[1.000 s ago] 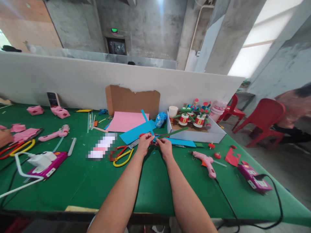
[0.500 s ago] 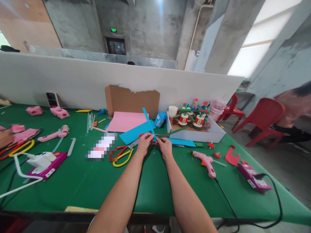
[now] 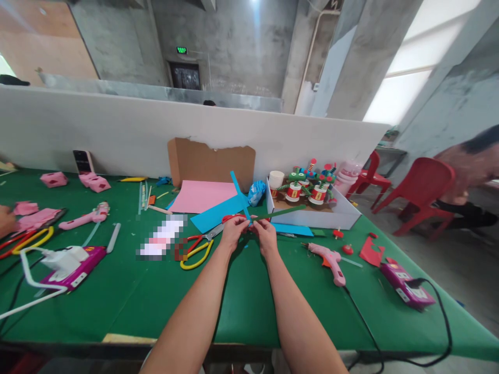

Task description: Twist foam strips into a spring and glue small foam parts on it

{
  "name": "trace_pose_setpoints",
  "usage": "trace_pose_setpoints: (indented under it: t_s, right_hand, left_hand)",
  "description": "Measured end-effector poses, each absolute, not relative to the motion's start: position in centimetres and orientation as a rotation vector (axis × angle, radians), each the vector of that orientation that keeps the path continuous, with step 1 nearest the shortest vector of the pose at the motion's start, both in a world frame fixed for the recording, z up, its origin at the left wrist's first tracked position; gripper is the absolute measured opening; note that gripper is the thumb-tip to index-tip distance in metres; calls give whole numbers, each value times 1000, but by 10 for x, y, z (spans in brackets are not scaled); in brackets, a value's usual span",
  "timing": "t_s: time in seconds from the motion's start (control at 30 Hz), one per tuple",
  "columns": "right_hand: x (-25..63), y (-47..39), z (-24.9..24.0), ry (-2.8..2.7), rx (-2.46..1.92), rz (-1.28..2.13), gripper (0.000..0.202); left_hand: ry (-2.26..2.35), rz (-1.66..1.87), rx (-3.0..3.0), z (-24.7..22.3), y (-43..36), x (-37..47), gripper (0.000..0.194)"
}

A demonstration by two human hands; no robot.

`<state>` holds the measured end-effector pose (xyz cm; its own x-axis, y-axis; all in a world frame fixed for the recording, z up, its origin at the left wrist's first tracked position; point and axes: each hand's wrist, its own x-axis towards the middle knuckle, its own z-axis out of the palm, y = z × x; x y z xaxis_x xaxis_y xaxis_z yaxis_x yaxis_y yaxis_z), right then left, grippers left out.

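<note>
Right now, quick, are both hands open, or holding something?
Left hand: closed, pinching where the blue strip and green strip meet.
Right hand: closed, pinching at the same spot; which strip each hand grips can't be told.

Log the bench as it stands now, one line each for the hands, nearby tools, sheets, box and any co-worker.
Left hand: fingertips pinched at the lower end of the blue strip
Right hand: fingertips pinched at the near end of the green strip
Left-side tool: scissors, red and yellow handles
Right-side tool: pink glue gun, lying on the green table
Sheets: blue sheet, pink sheet
Box: white box holding figures
Co-worker: hand at left edge
</note>
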<state>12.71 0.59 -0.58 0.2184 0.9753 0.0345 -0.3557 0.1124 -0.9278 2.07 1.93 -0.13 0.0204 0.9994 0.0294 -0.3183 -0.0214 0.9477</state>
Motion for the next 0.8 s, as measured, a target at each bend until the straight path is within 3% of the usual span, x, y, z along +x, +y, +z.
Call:
trace_pose_setpoints:
  t_s: [0.27,0.8]
  right_hand:
    - [134,10,-10,-520,-829,1439,18]
    - [132,4,-7,-558,-890,1476,24]
  left_hand:
    - [900,1305,993,-1,20,19,32]
    - [902,1280,1032,3,16,19,34]
